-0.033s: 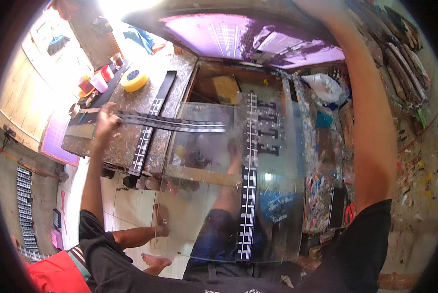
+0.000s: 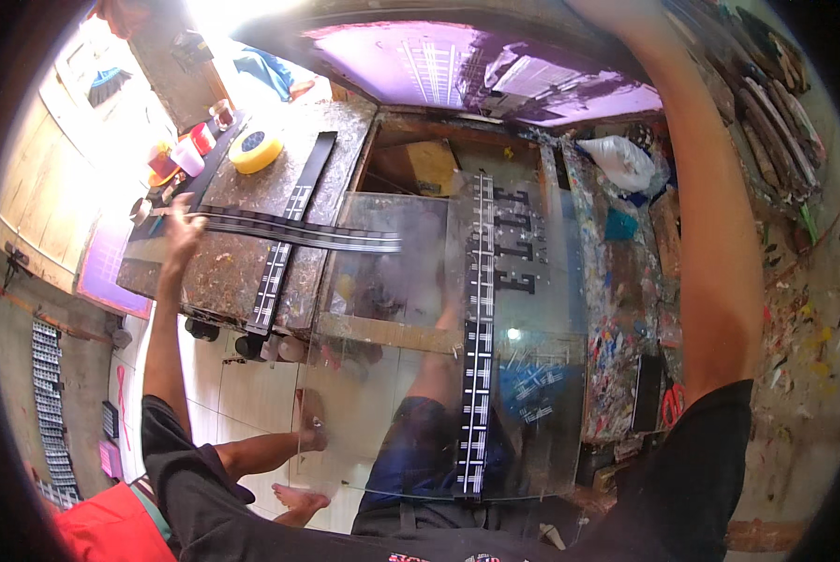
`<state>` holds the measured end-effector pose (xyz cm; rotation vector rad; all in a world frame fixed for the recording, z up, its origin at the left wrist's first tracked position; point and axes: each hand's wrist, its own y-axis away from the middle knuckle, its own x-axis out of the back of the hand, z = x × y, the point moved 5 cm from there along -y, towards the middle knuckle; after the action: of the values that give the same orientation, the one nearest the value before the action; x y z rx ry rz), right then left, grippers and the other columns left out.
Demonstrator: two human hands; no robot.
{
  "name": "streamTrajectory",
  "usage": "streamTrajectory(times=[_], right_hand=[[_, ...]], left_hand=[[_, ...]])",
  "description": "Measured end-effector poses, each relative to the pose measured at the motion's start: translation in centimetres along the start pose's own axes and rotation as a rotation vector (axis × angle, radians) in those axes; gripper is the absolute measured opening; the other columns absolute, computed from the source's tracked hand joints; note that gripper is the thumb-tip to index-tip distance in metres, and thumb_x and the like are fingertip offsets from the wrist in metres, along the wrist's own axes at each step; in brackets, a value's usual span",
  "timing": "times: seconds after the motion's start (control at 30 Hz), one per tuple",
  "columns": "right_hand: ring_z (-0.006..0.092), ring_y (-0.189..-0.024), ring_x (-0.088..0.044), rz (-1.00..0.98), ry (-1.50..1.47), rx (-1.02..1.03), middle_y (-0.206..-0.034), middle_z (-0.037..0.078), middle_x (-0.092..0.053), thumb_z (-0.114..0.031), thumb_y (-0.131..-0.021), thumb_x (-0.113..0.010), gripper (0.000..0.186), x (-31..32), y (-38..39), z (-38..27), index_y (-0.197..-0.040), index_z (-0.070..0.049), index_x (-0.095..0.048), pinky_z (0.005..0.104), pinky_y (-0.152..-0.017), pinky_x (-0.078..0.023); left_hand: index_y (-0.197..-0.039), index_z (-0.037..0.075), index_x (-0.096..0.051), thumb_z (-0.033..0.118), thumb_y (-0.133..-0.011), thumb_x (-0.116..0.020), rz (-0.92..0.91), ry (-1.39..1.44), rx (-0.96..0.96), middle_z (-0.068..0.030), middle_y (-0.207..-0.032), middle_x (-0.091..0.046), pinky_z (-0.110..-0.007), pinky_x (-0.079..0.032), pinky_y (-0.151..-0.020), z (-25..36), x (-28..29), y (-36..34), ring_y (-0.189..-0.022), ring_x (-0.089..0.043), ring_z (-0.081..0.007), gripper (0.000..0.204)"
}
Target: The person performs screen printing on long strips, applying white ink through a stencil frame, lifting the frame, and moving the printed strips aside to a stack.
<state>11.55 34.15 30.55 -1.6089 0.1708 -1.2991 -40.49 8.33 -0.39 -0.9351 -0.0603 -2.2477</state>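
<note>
My left hand (image 2: 185, 229) grips one end of a long black strip (image 2: 298, 234) with white lines, at the left. The strip stretches rightward over the worktable (image 2: 223, 262) and its far end hangs over the glass sheet (image 2: 382, 421). Another patterned black strip (image 2: 476, 384) runs lengthwise along the glass, beside dark block-shaped marks. High at the top edge, my right hand (image 2: 612, 11) is beside the raised purple screen frame (image 2: 392, 61); its fingers are blurred and cut off, so its grip does not show.
A third black strip (image 2: 275, 276) lies across the worktable near a yellow tape roll (image 2: 255, 151) and cups (image 2: 190, 156). To the right are a white plastic bag (image 2: 621, 166), red-handled scissors (image 2: 673, 407) and stacked wood pieces (image 2: 776, 131). Another person's red garment (image 2: 111, 525) shows at lower left.
My left hand has moved left and slightly up in the picture, drawing the strip along with it. My right arm and the raised frame look nearly the same.
</note>
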Motion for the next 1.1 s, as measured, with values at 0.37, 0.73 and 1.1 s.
streamTrajectory(times=[0.37, 0.73, 1.1], right_hand=[[0.0375, -0.09, -0.069, -0.076, -0.141, -0.016, -0.102, 0.023, -0.072, -0.038, -0.093, -0.056, 0.043, 0.9, 1.1, -0.9, -0.109, -0.001, -0.07, 0.047, -0.088, -0.052], [0.0388, -0.092, -0.069, -0.089, -0.25, 0.004, -0.101, 0.024, -0.072, -0.043, -0.092, -0.056, 0.047, 1.4, 1.8, -1.0, -0.11, -0.001, -0.07, 0.048, -0.088, -0.052], [0.0402, -0.094, -0.069, -0.092, -0.294, 0.016, -0.101, 0.025, -0.071, -0.048, -0.092, -0.057, 0.052, 1.2, 2.0, -1.4, -0.11, -0.001, -0.069, 0.049, -0.088, -0.052]], left_hand=[[-0.133, 0.004, -0.056, 0.029, -0.088, -0.071, -0.737, -0.221, -0.66, -0.0162, -0.14, -0.05, -0.048, -0.034, -0.113, 17.5, -29.7, 28.4, -0.135, -0.042, -0.0362, 0.054], [-0.155, 0.007, -0.036, 0.054, -0.097, -0.053, -0.683, -0.401, -0.834, -0.012, -0.164, -0.03, -0.049, -0.015, -0.123, 18.4, -31.4, 28.8, -0.153, -0.023, -0.0299, 0.078], [-0.156, 0.008, -0.034, 0.057, -0.098, -0.048, -0.703, -0.467, -0.871, -0.0097, -0.166, -0.025, -0.051, -0.01, -0.124, 18.1, -32.0, 28.8, -0.155, -0.017, -0.0297, 0.077]])
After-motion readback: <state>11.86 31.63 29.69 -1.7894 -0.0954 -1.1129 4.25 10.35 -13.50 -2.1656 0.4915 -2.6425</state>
